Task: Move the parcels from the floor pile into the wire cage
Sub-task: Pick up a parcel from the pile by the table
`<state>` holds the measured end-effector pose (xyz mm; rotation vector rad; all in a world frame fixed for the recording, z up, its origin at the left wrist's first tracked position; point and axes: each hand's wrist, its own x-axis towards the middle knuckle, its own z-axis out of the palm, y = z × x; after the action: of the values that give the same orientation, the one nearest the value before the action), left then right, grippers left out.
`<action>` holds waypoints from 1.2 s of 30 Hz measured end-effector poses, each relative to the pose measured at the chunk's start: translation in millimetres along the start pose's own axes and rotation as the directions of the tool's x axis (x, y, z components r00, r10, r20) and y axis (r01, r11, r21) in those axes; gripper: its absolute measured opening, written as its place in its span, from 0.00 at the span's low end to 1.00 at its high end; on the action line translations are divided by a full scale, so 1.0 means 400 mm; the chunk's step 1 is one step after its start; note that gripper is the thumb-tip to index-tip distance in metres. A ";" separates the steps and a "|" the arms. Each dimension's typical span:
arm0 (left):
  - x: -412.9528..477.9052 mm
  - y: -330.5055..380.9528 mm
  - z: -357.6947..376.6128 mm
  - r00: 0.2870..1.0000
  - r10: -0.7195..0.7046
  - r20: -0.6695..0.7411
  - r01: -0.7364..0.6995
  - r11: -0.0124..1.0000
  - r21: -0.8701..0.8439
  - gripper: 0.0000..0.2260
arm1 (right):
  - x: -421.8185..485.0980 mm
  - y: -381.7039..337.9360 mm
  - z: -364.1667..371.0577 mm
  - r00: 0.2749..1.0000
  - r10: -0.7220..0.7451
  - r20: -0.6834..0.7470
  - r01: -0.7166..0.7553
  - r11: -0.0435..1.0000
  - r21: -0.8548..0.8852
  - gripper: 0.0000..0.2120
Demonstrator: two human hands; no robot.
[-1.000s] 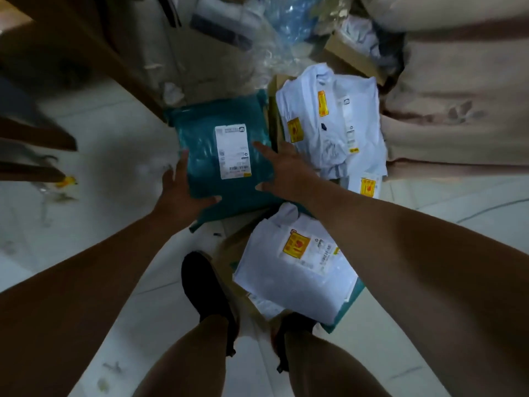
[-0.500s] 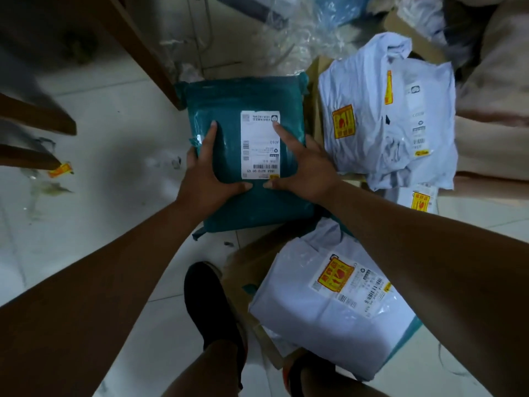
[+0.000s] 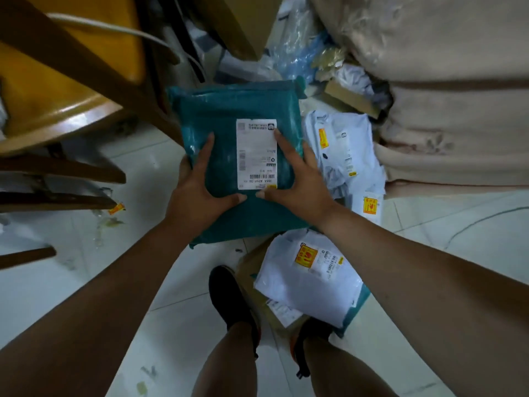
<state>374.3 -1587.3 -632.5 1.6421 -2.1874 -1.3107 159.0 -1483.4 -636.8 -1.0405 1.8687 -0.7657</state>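
A teal plastic parcel [image 3: 226, 133] with a white shipping label is held up in front of me by both hands. My left hand [image 3: 197, 190] grips its left edge, thumb on top near the lower edge. My right hand [image 3: 297, 181] grips the right side, fingers spread across the label. Below, white parcels with yellow stickers lie on the floor: one [image 3: 309, 282] by my feet, another [image 3: 343, 150] further back to the right. No wire cage is in view.
Wooden chair frame with a yellow seat [image 3: 57, 90] stands at left. Large beige sacks [image 3: 446, 96] fill the right. Cardboard [image 3: 243, 21] and plastic wrap [image 3: 300, 53] clutter the back. My black shoes [image 3: 229, 299] stand on white tiled floor [image 3: 86, 239].
Both hands have closed on the teal parcel and lifted it off the pile toward me; the view has tilted so the chair and sacks appear larger.
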 end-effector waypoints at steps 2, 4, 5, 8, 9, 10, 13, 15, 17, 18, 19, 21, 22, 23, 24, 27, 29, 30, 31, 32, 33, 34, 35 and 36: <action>-0.050 0.089 -0.049 1.000 0.018 0.016 -0.018 1.000 -0.004 0.56 | -0.056 -0.075 -0.059 1.000 0.024 -0.007 -0.024 1.000 0.020 0.55; -0.101 0.183 -0.093 0.999 0.028 0.034 -0.028 1.000 0.009 0.55 | -0.118 -0.142 -0.124 0.999 0.042 -0.019 -0.042 0.999 0.020 0.55; -0.126 0.233 -0.116 0.999 0.029 0.040 -0.030 0.999 0.027 0.55 | -0.150 -0.174 -0.159 0.998 0.047 -0.030 -0.046 0.999 0.021 0.55; -0.196 0.381 -0.181 0.998 0.054 0.045 -0.059 0.993 0.105 0.54 | -0.240 -0.263 -0.265 0.996 0.063 -0.059 -0.061 0.997 0.044 0.56; -0.215 0.427 -0.198 0.996 0.081 0.047 -0.086 0.989 0.119 0.53 | -0.266 -0.290 -0.299 0.995 0.068 -0.066 -0.065 0.997 0.050 0.56; -0.232 0.470 -0.214 0.993 0.105 0.052 -0.111 0.986 0.125 0.53 | -0.290 -0.317 -0.333 0.995 0.073 -0.074 -0.069 0.996 0.053 0.56; -0.275 0.593 -0.255 0.989 0.128 0.076 -0.137 0.984 0.116 0.52 | -0.352 -0.396 -0.428 0.990 0.076 -0.120 -0.072 0.997 0.038 0.57; -0.306 0.669 -0.284 0.987 0.126 0.095 -0.136 0.985 0.107 0.51 | -0.394 -0.448 -0.481 0.985 0.069 -0.160 -0.065 0.998 0.027 0.57; -0.338 0.739 -0.317 0.983 0.142 0.114 -0.154 0.983 0.102 0.51 | -0.440 -0.500 -0.528 0.979 0.066 -0.194 -0.060 0.998 0.033 0.57; -0.355 0.772 -0.335 0.980 0.155 0.123 -0.168 0.981 0.101 0.51 | -0.466 -0.527 -0.549 0.975 0.064 -0.212 -0.058 0.998 0.034 0.58; -0.372 0.802 -0.354 0.977 0.166 0.131 -0.181 0.978 0.107 0.50 | -0.491 -0.554 -0.568 0.970 0.061 -0.234 -0.055 0.998 0.032 0.58; -0.408 0.855 -0.395 0.970 0.195 0.146 -0.216 0.967 0.138 0.51 | -0.549 -0.608 -0.598 0.956 0.059 -0.286 -0.052 0.998 0.032 0.59; -0.426 0.881 -0.416 0.963 0.215 0.159 -0.240 0.959 0.154 0.51 | -0.582 -0.635 -0.610 0.947 0.070 -0.312 -0.058 0.997 0.045 0.59; -0.444 0.906 -0.437 0.956 0.235 0.175 -0.265 0.949 0.169 0.51 | -0.617 -0.661 -0.621 0.938 0.086 -0.336 -0.068 0.996 0.065 0.59; -0.461 0.931 -0.457 0.946 0.260 0.193 -0.295 0.937 0.187 0.51 | -0.651 -0.685 -0.629 0.927 0.101 -0.361 -0.076 0.994 0.084 0.59; -0.502 1.001 -0.503 0.906 0.340 0.252 -0.401 0.880 0.254 0.52 | -0.748 -0.742 -0.641 0.890 0.136 -0.436 -0.077 0.986 0.150 0.59; -0.535 1.051 -0.517 0.860 0.408 0.306 -0.489 0.831 0.266 0.52 | -0.822 -0.771 -0.649 0.850 0.176 -0.496 -0.091 0.977 0.192 0.59; -0.552 1.075 -0.521 0.835 0.439 0.333 -0.528 0.809 0.258 0.52 | -0.860 -0.783 -0.653 0.828 0.197 -0.524 -0.101 0.973 0.207 0.60; -0.569 1.099 -0.522 0.806 0.470 0.359 -0.567 0.788 0.241 0.52 | -0.897 -0.790 -0.656 0.804 0.217 -0.553 -0.110 0.969 0.220 0.60; -0.588 1.121 -0.520 0.773 0.502 0.387 -0.605 0.767 0.214 0.52 | -0.935 -0.795 -0.658 0.779 0.236 -0.581 -0.119 0.965 0.233 0.60; -0.605 1.141 -0.515 0.739 0.531 0.415 -0.640 0.746 0.183 0.51 | -0.972 -0.798 -0.659 0.755 0.255 -0.605 -0.126 0.961 0.247 0.60; -0.623 1.161 -0.508 0.702 0.559 0.442 -0.674 0.722 0.157 0.51 | -1.008 -0.799 -0.660 0.730 0.273 -0.626 -0.132 0.956 0.263 0.60; -0.640 1.179 -0.497 0.665 0.582 0.468 -0.706 0.695 0.138 0.51 | -1.043 -0.799 -0.661 0.704 0.295 -0.646 -0.139 0.950 0.281 0.60; -0.659 1.197 -0.483 0.627 0.600 0.496 -0.735 0.667 0.122 0.51 | -1.079 -0.797 -0.661 0.675 0.320 -0.664 -0.150 0.942 0.302 0.61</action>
<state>237.1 -1457.7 -84.3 0.4046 -2.9519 -1.1624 170.5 -1225.9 -96.8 -0.3300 2.4195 -1.3107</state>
